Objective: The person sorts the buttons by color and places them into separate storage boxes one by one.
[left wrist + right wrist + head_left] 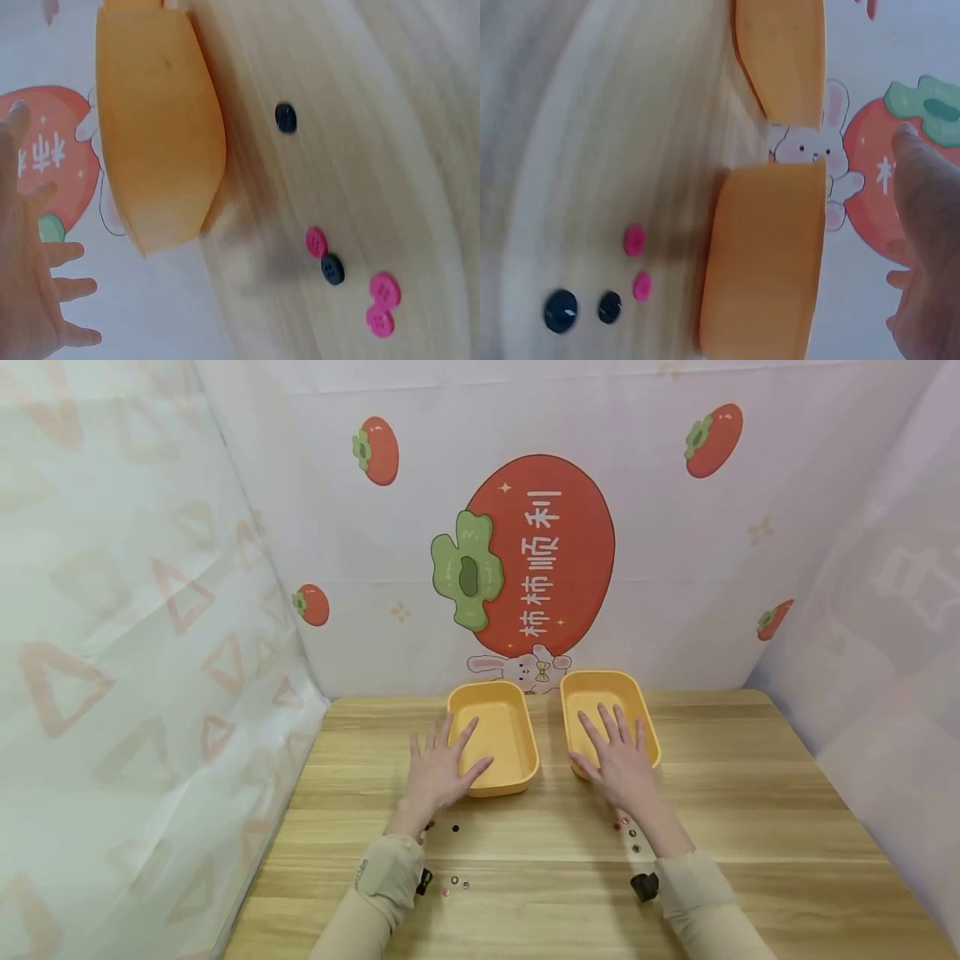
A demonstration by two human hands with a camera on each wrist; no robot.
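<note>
The left hand [438, 770] and right hand [624, 766] are spread wide, holding nothing, over the left bin [495, 727] and right bin [582, 702] by the table's [540, 893] far edge, which looks like a waiting step, and lifting the buttons [385, 288] in front would call for pinching.

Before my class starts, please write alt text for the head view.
A left hand and right hand, fingers spread, hover near two yellow trays on a wooden table. Small buttons lie nearer the viewer; behind is a backdrop printed with red fruit.
</note>
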